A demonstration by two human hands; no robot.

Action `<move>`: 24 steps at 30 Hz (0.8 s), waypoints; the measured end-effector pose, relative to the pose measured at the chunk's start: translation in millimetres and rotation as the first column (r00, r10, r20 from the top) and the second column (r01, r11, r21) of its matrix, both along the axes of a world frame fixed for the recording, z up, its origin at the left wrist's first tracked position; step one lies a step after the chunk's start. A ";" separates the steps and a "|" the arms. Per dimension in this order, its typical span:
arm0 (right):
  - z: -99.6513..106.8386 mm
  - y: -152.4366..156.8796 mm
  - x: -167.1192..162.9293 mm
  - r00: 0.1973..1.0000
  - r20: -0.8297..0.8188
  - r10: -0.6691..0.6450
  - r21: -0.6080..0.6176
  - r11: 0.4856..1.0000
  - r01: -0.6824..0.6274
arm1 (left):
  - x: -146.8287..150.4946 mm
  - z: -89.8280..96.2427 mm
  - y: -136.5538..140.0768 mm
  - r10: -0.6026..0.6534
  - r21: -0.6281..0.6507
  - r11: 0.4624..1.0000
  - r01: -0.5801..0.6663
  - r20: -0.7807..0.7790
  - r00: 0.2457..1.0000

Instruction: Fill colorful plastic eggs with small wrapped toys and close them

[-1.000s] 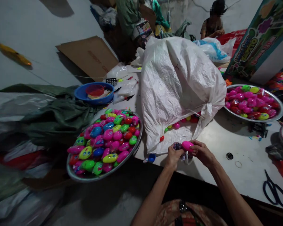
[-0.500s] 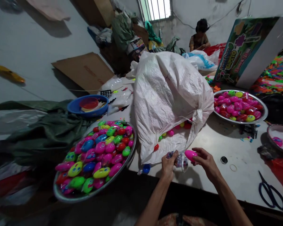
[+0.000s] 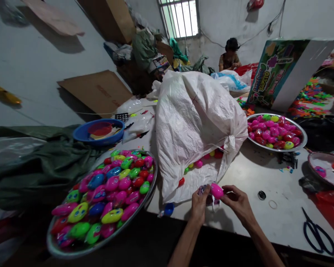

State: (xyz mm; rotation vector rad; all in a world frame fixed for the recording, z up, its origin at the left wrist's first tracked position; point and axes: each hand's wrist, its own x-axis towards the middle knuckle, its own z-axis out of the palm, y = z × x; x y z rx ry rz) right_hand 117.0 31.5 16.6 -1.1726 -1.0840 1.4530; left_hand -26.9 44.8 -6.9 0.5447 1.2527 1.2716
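I judge the batch well along: clear-wrapped plastic eggs [image 3: 111, 183] heap the big metal basin [image 3: 68, 255], though loose balls or eggs [image 3: 198, 163] at the woven sack's [image 3: 200, 111] mouth look left over. My right hand [image 3: 238, 204] pinches the pink egg [image 3: 217, 190] between both hands; my left hand [image 3: 199, 207] clutches printed film [image 3: 202, 190]

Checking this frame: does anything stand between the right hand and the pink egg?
Nothing visible does. The right hand is at the right end of the pink egg, touching or nearly so. The left hand, holding printed plastic, is on the egg's other side.
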 end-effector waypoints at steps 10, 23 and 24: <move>-8.8 -1.7 -1.3 0.994 -0.109 -0.029 -0.044 0.999 0.024 | 4.0 7.8 0.6 -0.151 -0.010 0.987 0.158 0.250 0.956; -18.0 -4.6 -1.5 0.899 0.337 -0.278 0.453 0.885 0.103 | 11.9 1.4 6.4 -0.194 -0.089 0.964 0.252 0.417 0.888; -15.4 -3.7 -0.9 0.908 0.310 -0.283 0.429 0.894 0.132 | 12.9 3.0 8.4 -0.187 -0.083 0.966 0.245 0.431 0.883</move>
